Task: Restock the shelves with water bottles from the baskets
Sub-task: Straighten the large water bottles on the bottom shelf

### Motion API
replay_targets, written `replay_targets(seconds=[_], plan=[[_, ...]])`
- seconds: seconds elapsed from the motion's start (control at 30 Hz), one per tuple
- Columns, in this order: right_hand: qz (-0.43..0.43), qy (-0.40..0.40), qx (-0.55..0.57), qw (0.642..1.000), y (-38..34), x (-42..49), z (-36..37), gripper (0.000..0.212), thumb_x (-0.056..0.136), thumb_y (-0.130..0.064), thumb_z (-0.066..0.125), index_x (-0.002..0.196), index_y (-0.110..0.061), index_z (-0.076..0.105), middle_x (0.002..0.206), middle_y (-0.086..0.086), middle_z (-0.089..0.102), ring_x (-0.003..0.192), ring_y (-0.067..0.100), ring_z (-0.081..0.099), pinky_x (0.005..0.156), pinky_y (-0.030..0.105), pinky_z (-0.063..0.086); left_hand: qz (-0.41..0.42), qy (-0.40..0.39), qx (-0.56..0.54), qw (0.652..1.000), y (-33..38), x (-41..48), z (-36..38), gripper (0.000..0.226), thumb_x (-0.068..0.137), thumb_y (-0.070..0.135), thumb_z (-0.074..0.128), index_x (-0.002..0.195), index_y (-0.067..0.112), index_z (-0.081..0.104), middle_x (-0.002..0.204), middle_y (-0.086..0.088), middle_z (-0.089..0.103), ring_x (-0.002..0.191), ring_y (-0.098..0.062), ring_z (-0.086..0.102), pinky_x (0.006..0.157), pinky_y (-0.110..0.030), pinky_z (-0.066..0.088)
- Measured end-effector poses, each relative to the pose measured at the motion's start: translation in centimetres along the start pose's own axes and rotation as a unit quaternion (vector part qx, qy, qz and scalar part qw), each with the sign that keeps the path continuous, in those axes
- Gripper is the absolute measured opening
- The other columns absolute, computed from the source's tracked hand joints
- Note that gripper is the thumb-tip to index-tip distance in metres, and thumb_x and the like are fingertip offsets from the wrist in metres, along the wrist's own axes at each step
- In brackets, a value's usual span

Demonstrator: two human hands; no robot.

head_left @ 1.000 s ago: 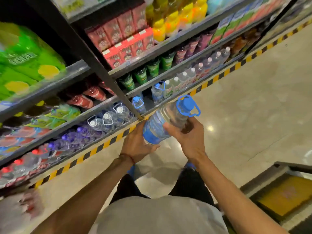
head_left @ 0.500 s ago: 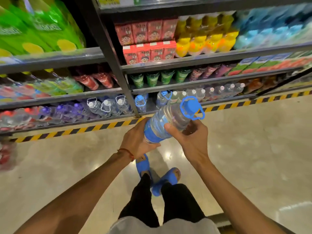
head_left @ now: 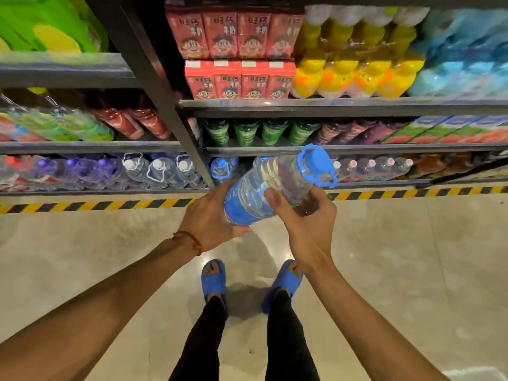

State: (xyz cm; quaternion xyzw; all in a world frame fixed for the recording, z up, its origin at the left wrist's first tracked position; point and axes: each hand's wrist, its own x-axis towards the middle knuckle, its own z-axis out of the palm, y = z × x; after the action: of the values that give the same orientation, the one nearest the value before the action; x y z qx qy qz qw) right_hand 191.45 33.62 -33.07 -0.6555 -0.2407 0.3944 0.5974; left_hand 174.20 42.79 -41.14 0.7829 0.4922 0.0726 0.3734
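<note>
Shop aisle: metal shelves (head_left: 330,107) w/ rows of drinks, cartons (head_left: 239,78), hazard-striped floor edge (head_left: 110,205).

The clear water bottle (head_left: 277,185) has a blue cap (head_left: 316,160) and a blue label (head_left: 247,209). Yellow and black stripes run along the floor tape (head_left: 96,206) on the beige, mottled floor (head_left: 412,257). The slippers (head_left: 214,279) are blue, the trousers (head_left: 203,339) black, the wrist thread (head_left: 189,239) red. The cartons (head_left: 239,78) are red with cartoon faces.

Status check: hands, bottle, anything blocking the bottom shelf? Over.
Left hand cups base, right hand grips body. Water bottle tilted, blue cap toward bottom shelf, not placed. Black shelf post just left.
</note>
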Motion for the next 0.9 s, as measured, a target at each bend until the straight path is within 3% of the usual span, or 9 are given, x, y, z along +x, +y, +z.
replay_targets(seconds=[0.13,0.23,0.33,0.43,0.53,0.6,0.7,0.83,0.9], plan=[[-0.017,-0.022,-0.005,1.0,4.4,4.1,-1.4,0.055,0.074,-0.035,0.09,0.115,-0.004,0.072,0.107,0.005,0.079,0.103,0.02,0.075,0.089,0.038,0.06,0.01,0.028,0.042,0.999,-2.4,3.1,3.8,0.101,0.062,0.067,0.084,0.148,0.036,0.041,0.129,0.005,0.068,0.113,-0.025,0.066,0.092,-0.038,0.054],[-0.034,-0.054,-0.004,0.998,9.1,7.8,-1.9,0.046,0.078,-0.027,0.093,0.111,-0.003,0.072,0.098,-0.001,0.079,0.09,0.014,0.074,0.078,0.029,0.058,0.002,0.057,0.05,0.997,-5.2,5.8,7.6,0.1,0.061,0.062,0.087,0.147,0.036,0.043,0.127,0.007,0.069,0.112,-0.022,0.066,0.092,-0.035,0.054],[-0.045,-0.08,0.013,0.996,15.9,11.4,-2.1,0.04,0.074,-0.016,0.087,0.104,0.002,0.07,0.08,-0.014,0.075,0.073,-0.001,0.069,0.068,0.015,0.053,0.015,0.077,0.06,0.995,-9.9,9.3,13.0,0.102,0.059,0.072,0.08,0.146,0.033,0.043,0.12,0.007,0.071,0.105,-0.023,0.068,0.084,-0.033,0.053],[-0.046,-0.094,0.019,0.994,22.8,15.2,-1.9,0.022,0.078,-0.003,0.082,0.092,-0.001,0.065,0.061,-0.021,0.066,0.06,-0.005,0.063,0.064,0.009,0.049,0.023,0.093,0.077,0.992,-14.8,13.1,18.0,0.099,0.061,0.075,0.078,0.144,0.035,0.045,0.117,0.009,0.072,0.103,-0.024,0.069,0.082,-0.034,0.051],[-0.077,-0.086,0.015,0.993,29.7,18.2,-1.6,0.03,0.074,-0.017,0.083,0.095,-0.001,0.07,0.066,-0.019,0.071,0.065,-0.005,0.068,0.068,0.011,0.053,0.032,0.114,0.117,0.986,-19.6,16.6,22.8,0.091,0.064,0.075,0.079,0.141,0.041,0.044,0.117,0.01,0.072,0.105,-0.024,0.069,0.081,-0.035,0.053],[-0.102,-0.085,0.02,0.991,34.0,19.8,-1.3,0.039,0.074,-0.02,0.083,0.104,0.002,0.073,0.082,-0.012,0.078,0.076,-0.001,0.072,0.073,0.014,0.055,0.042,0.131,0.111,0.984,-22.6,18.4,25.8,0.095,0.06,0.079,0.079,0.14,0.042,0.045,0.114,0.012,0.072,0.104,-0.025,0.069,0.08,-0.039,0.055],[-0.127,-0.084,0.037,0.988,39.3,21.8,-1.0,0.045,0.075,-0.023,0.082,0.111,0.002,0.073,0.098,-0.003,0.081,0.089,0.006,0.076,0.079,0.018,0.057,0.056,0.166,0.116,0.978,-26.0,20.5,28.9,0.095,0.055,0.078,0.082,0.136,0.04,0.051,0.107,0.01,0.074,0.099,-0.025,0.07,0.073,-0.033,0.05],[-0.165,-0.076,0.031,0.983,44.2,24.0,-1.0,0.027,0.085,-0.014,0.081,0.106,0.0,0.074,0.085,-0.01,0.079,0.078,0.0,0.073,0.068,0.014,0.054,0.046,0.17,0.161,0.971,-28.3,23.4,31.4,0.099,0.054,0.085,0.075,0.138,0.045,0.043,0.124,0.011,0.069,0.112,-0.027,0.067,0.088,-0.04,0.054],[-0.181,-0.073,0.036,0.98,45.7,24.3,-0.9,0.021,0.086,-0.009,0.081,0.104,-0.002,0.074,0.083,-0.012,0.078,0.077,-0.002,0.072,0.068,0.014,0.054,0.06,0.179,0.147,0.971,-29.0,24.0,32.2,0.099,0.056,0.081,0.078,0.141,0.041,0.044,0.125,0.009,0.069,0.112,-0.027,0.066,0.085,-0.039,0.052]])
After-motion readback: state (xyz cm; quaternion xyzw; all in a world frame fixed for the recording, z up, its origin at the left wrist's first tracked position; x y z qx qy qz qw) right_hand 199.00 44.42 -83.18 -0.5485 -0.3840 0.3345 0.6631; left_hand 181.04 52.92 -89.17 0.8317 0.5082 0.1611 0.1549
